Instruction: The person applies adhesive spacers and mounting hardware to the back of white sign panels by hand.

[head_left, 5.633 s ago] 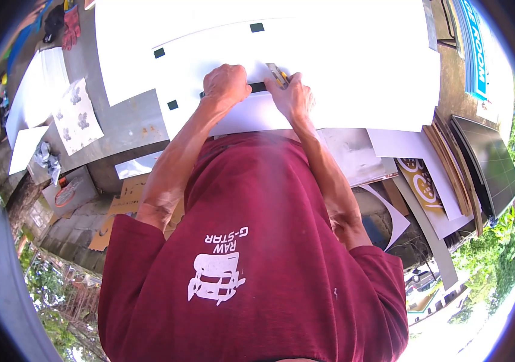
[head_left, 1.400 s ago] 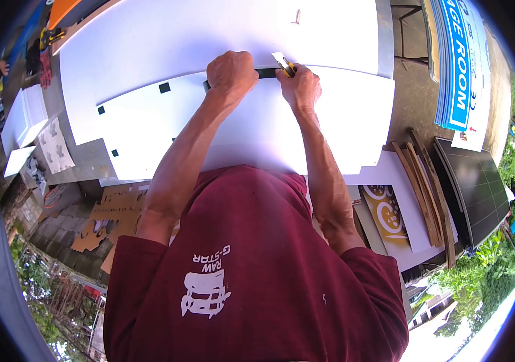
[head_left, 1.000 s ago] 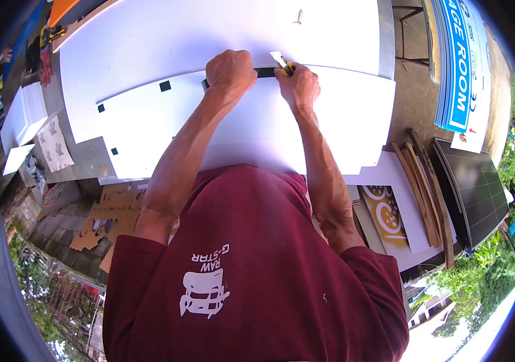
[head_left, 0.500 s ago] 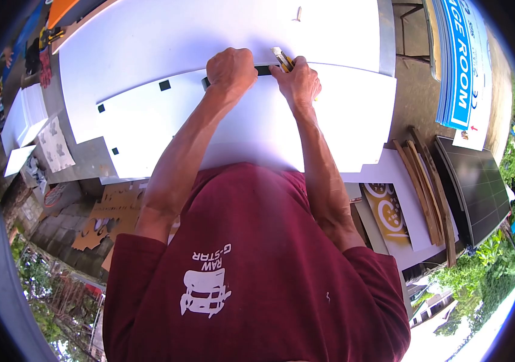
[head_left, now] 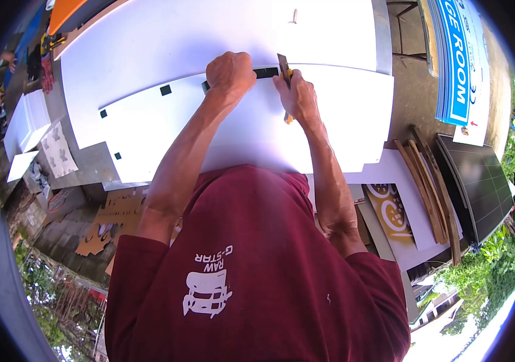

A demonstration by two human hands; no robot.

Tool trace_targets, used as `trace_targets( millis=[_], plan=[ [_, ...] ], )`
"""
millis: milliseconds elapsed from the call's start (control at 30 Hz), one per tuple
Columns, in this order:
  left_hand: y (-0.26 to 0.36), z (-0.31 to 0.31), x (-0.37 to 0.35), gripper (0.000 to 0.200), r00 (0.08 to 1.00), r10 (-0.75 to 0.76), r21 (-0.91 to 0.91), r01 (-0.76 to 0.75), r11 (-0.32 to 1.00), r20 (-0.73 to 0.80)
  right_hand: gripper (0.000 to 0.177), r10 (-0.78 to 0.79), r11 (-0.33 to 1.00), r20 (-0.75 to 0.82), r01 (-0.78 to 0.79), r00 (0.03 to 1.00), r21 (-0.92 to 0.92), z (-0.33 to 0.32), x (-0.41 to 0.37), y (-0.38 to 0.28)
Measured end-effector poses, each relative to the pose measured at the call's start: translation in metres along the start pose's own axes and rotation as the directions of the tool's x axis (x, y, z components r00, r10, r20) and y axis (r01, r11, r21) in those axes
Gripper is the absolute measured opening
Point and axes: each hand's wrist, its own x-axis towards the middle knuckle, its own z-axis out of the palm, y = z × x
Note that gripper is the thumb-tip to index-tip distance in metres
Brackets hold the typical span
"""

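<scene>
My left hand [head_left: 231,71] is closed in a fist on a dark strip [head_left: 267,73], which pokes out on both sides of it; the fingers' underside is hidden. The strip lies along the far edge of a white board [head_left: 251,130]. Just right of the strip, my right hand [head_left: 298,99] is wrapped round a utility knife [head_left: 289,73]. Its blade points away from me, and part of its yellow handle shows below the palm. Small dark squares [head_left: 166,90] mark the white board left of my arms.
Another white sheet [head_left: 167,42] lies beyond the board, with a small pointed object [head_left: 295,16] on it. Blue-and-white signs [head_left: 455,66] are stacked at the right, above wooden strips [head_left: 429,187] and a dark panel [head_left: 474,187]. Another person's hand [head_left: 9,59] shows at far left.
My right hand has drawn slightly toward me and turned, so the knife now stands straighter and its handle end shows. More of the dark strip is uncovered. My left hand stays in place.
</scene>
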Motion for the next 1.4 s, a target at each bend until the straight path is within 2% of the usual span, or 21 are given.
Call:
trace_targets(
  millis=[67, 267, 600, 700, 800, 833, 900, 967, 1033, 1067, 1133, 1167, 1233, 1300, 1367, 1400],
  plan=[
    [0.0, -0.001, 0.0, 0.015, 1.0, 0.005, 0.001, -0.005, 1.0, -0.005, 0.039, 0.022, 0.998, 0.13, -0.013, 0.991, -0.066, -0.01, -0.023, -0.015],
    [-0.003, 0.003, -0.001, 0.015, 1.0, 0.014, -0.02, -0.014, 1.0, -0.022, 0.041, 0.025, 0.983, 0.113, -0.004, 0.993, -0.182, 0.016, -0.015, -0.008],
    [-0.004, 0.001, 0.0, 0.015, 0.999, 0.034, -0.042, -0.035, 0.999, -0.02, 0.034, 0.028, 0.962, 0.097, 0.0, 0.995, -0.273, 0.011, -0.014, -0.024],
    [-0.006, 0.005, 0.003, 0.015, 0.996, 0.047, -0.038, -0.05, 0.998, -0.075, 0.031, -0.044, 0.933, 0.125, 0.085, 0.991, -0.349, 0.01, -0.024, -0.018],
    [-0.009, -0.002, 0.005, 0.016, 0.998, -0.014, -0.016, 0.013, 1.0, -0.066, 0.033, 0.041, 0.945, 0.224, 0.035, 0.974, -0.325, 0.0, -0.039, -0.013],
    [-0.011, -0.007, 0.004, 0.017, 0.998, -0.013, -0.056, 0.01, 0.998, -0.054, 0.035, 0.066, 0.951, 0.243, 0.012, 0.968, -0.308, -0.004, -0.042, -0.012],
    [-0.024, -0.024, -0.006, 0.018, 0.999, -0.021, -0.133, 0.018, 0.991, -0.026, 0.046, 0.042, 0.992, 0.178, -0.02, 0.983, -0.124, -0.011, -0.04, -0.003],
    [-0.04, -0.035, -0.015, 0.025, 0.999, 0.023, -0.209, -0.014, 0.978, 0.038, 0.046, 0.104, 0.994, 0.087, -0.107, 0.991, 0.033, -0.015, -0.027, -0.001],
    [-0.057, -0.043, -0.028, 0.028, 0.992, 0.092, -0.293, -0.064, 0.954, 0.083, 0.049, 0.079, 0.996, -0.099, -0.082, 0.992, -0.033, -0.002, -0.006, 0.008],
    [-0.062, -0.046, -0.037, 0.031, 0.984, 0.076, -0.366, -0.013, 0.931, 0.158, 0.052, 0.103, 0.988, -0.101, -0.113, 0.99, -0.101, -0.001, 0.003, 0.005],
    [-0.081, -0.026, -0.056, 0.028, 0.981, 0.193, -0.404, -0.163, 0.9, 0.035, 0.059, 0.114, 0.962, -0.124, -0.141, 0.986, -0.233, 0.001, 0.019, -0.006],
    [-0.088, -0.016, -0.069, 0.028, 0.972, 0.234, -0.412, -0.219, 0.884, -0.015, 0.061, 0.07, 0.931, -0.136, -0.113, 0.988, -0.347, 0.003, 0.024, -0.009],
    [-0.091, -0.007, -0.098, 0.027, 0.978, 0.209, -0.506, -0.17, 0.846, 0.022, 0.064, 0.203, 0.894, -0.049, -0.205, 0.978, -0.398, 0.0, 0.031, -0.021],
    [-0.097, 0.012, -0.12, 0.027, 0.974, 0.224, -0.568, -0.166, 0.806, 0.034, 0.061, 0.198, 0.913, -0.011, -0.189, 0.98, -0.361, -0.003, 0.036, -0.017],
    [-0.097, 0.026, -0.136, 0.027, 0.96, 0.281, -0.624, -0.229, 0.747, -0.015, 0.055, 0.144, 0.95, -0.026, -0.146, 0.989, -0.277, 0.0, 0.039, -0.015],
    [-0.094, 0.027, -0.14, 0.026, 0.971, 0.238, -0.644, -0.186, 0.742, -0.007, 0.054, 0.102, 0.97, -0.037, -0.108, 0.994, -0.22, 0.003, 0.039, -0.011]
  ],
)
